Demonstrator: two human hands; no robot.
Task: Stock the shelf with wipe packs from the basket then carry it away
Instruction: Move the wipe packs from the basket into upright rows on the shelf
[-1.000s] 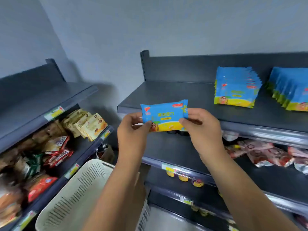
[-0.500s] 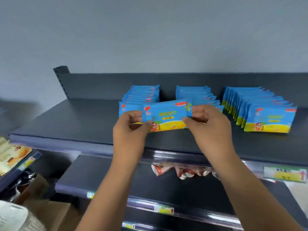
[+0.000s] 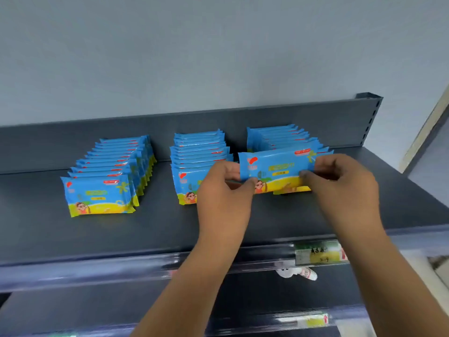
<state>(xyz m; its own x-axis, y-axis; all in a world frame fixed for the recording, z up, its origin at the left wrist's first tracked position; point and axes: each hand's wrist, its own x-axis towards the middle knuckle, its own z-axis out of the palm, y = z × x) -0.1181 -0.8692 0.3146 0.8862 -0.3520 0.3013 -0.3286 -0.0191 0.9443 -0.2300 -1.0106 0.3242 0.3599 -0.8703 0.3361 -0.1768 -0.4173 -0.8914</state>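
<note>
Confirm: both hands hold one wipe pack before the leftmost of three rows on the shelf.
Wrong row: in the head view the left hand and right hand hold the wipe pack before the rightmost row of three on the shelf.

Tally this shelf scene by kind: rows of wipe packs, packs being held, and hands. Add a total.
Rows of wipe packs on the shelf: 3 (left row, middle row, right row)
Single wipe pack pinched between both hands: 1
Hands: 2 (left hand, right hand)
Total: 6
</note>
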